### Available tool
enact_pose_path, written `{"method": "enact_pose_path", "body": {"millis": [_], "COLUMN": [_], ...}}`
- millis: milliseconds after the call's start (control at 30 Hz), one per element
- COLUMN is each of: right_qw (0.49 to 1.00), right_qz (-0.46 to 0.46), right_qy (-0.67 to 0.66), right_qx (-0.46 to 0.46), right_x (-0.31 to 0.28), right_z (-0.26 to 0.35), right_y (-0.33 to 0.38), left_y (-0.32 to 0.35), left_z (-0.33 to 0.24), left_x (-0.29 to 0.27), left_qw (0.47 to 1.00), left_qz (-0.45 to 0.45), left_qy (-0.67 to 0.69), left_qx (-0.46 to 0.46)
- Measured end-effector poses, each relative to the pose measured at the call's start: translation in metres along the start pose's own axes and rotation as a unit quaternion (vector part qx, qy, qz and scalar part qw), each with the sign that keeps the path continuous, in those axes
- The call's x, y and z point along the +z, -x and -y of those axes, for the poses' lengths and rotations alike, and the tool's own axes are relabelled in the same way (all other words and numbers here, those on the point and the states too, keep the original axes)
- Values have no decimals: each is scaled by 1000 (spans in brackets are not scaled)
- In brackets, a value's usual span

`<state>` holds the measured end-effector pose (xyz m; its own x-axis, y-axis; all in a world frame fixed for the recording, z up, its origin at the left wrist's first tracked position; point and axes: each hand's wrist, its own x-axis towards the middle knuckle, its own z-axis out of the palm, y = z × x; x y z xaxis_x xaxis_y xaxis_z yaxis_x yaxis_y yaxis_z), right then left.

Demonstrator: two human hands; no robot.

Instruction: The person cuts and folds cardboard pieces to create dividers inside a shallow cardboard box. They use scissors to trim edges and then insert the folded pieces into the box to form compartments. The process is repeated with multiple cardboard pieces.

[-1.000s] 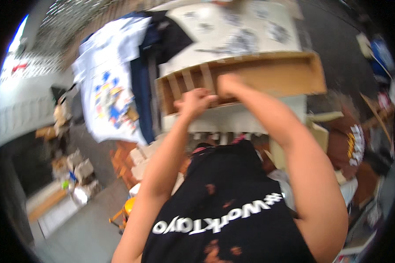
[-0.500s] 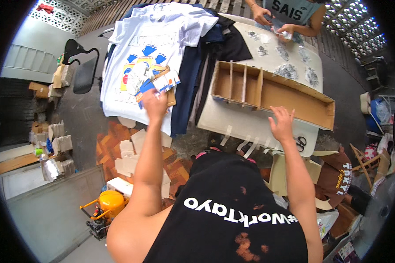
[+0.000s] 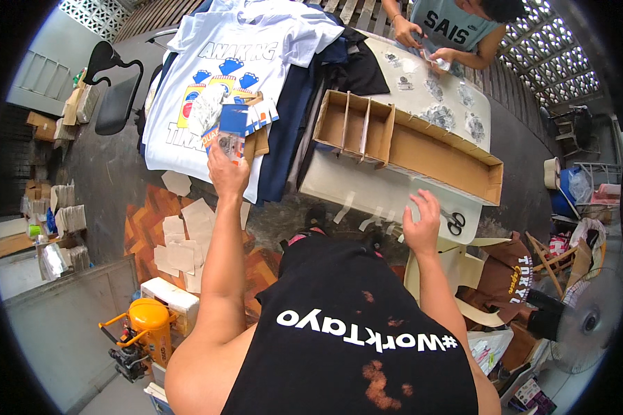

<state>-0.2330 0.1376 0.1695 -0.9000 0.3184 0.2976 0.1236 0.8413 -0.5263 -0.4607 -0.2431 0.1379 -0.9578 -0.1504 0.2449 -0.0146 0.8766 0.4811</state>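
My left hand (image 3: 229, 171) is closed on a flat blue, white and orange printed packet (image 3: 235, 122). A small grey item shows on the packet's lower part, too small to make out. Behind it, more blue-and-white packets (image 3: 259, 114) and pieces of brown cardboard lie on a white printed T-shirt (image 3: 180, 149). A crumpled clear plastic bundle (image 3: 206, 114) rests beside them. My right hand (image 3: 422, 220) hovers, fingers spread and holding nothing, over the pale table's near edge. A long divided cardboard box (image 3: 457, 163) stands just beyond it.
Black scissors (image 3: 456, 223) lie right of my right hand, and tape strips (image 3: 345, 207) hang off the table edge. Small clear bags (image 3: 439, 116) lie behind the box. Across the table, a co-worker (image 3: 457, 31) handles a clear bag. Cardboard pieces (image 3: 180, 256) cover the floor.
My left hand has lifted the printed packet from the pile and drawn it nearer, turned more upright. My right hand has lowered slightly, away from the box. The whole view has shifted a little.
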Motion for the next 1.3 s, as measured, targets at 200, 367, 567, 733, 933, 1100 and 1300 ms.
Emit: {"method": "enact_pose_path", "body": {"millis": [200,367,567,733,933,1100,1300], "right_qw": [997,907,573,578,596,625,633], "right_qz": [37,153,180,156,176,183,184], "right_qy": [-61,-316,-697,-694,-672,-625,-594], "right_qx": [10,233,391,401,403,431,461], "right_x": [-15,-9,-14,3,1,15,21], "right_z": [-10,-2,20,13,13,26,9], "right_y": [23,-2,-44,-36,-23,-16,-3], "left_y": [23,47,74,83,97,90,-32], "left_z": [-80,-144,-206,-208,-194,-152,-65], "left_x": [-21,-14,-13,-3,19,32,23], "left_qw": [977,905,842,850,888,901,949], "left_qz": [78,238,352,324,266,223,0], "left_qy": [94,173,163,226,243,328,317], "left_qx": [175,307,374,350,286,176,8]}}
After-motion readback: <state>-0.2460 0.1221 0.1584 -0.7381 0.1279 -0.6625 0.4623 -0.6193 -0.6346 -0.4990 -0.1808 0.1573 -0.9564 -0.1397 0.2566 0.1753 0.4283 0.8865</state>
